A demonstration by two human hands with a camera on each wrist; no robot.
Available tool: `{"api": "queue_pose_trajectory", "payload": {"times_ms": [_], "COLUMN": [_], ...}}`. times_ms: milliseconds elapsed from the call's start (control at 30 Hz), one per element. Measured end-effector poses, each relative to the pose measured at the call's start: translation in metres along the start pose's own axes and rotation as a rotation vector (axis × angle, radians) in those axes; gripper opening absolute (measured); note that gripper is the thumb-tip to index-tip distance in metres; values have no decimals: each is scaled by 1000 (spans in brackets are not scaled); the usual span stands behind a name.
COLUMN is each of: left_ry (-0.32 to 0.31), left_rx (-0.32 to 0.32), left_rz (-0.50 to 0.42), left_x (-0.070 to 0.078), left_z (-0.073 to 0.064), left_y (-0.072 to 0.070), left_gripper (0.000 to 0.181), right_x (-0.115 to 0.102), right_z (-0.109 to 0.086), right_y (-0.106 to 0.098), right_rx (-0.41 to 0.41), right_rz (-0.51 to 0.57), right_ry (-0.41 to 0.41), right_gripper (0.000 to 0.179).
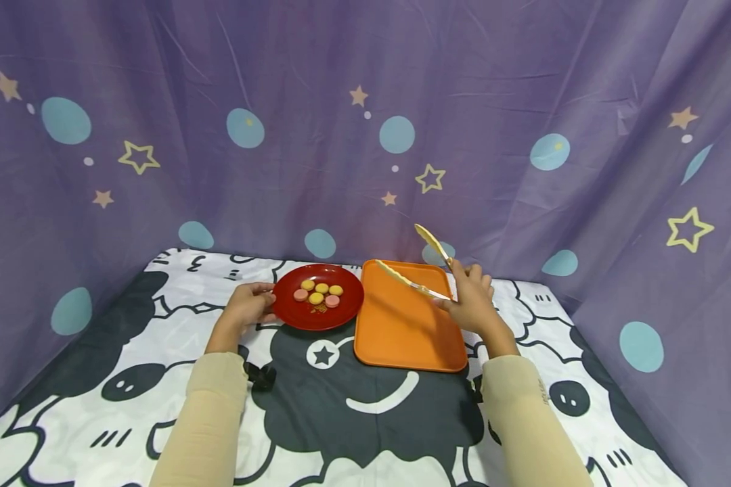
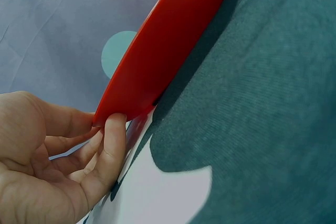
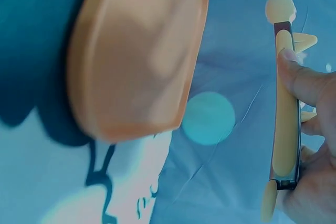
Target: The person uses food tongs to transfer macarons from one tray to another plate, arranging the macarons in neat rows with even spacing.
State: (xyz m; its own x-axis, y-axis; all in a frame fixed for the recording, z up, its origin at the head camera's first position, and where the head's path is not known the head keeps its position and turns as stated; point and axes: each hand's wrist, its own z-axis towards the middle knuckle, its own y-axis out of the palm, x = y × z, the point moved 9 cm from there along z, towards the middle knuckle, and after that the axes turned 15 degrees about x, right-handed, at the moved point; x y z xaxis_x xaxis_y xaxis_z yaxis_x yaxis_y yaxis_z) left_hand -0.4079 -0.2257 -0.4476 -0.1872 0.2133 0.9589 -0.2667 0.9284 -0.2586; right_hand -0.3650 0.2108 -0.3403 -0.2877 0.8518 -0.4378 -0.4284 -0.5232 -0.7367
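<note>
My left hand (image 1: 246, 306) pinches the left rim of a round red plate (image 1: 289, 309). In the left wrist view, thumb and fingers grip the edge of the plate (image 2: 157, 51), which looks tilted there. Several small round yellow cookies (image 1: 316, 297) and pink ones (image 1: 331, 302) lie on the plate. With my right hand (image 1: 476, 304) I hold a pair of tongs (image 1: 431, 241), its two arms spread apart and nothing between their tips. The tongs (image 3: 285, 124) are above an orange tray (image 1: 402, 335), which lies right of the plate and bears nothing.
A cloth (image 1: 323, 433) with black-and-white cartoon sheep covers the table. Behind it hangs a purple curtain (image 1: 317, 176) with stars and blue dots, close to the far edges of plate and tray.
</note>
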Motion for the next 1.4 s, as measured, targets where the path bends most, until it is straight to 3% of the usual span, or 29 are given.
{"api": "queue_pose_trajectory", "payload": {"times_ms": [400,767,1167,1400], "left_ry": [6,15,16,4], "left_rx": [-2,-7,-3,1], "left_rz": [-5,-13,-5,8], "left_x": [1,2,2,1], "left_z": [-1,-1,-1,0], "left_y": [0,2,2,1], "left_gripper": [45,45,45,46], "right_x": [52,110,142,153], "right_z": [-14,-26,-33,-39], "right_y": [-18,-23,-16,-10], "right_rx": [37,24,-64,-70], "right_rz": [-15,-59,-40,-25], "right_ry": [140,360,559,648], "right_gripper": [86,93,97,93]}}
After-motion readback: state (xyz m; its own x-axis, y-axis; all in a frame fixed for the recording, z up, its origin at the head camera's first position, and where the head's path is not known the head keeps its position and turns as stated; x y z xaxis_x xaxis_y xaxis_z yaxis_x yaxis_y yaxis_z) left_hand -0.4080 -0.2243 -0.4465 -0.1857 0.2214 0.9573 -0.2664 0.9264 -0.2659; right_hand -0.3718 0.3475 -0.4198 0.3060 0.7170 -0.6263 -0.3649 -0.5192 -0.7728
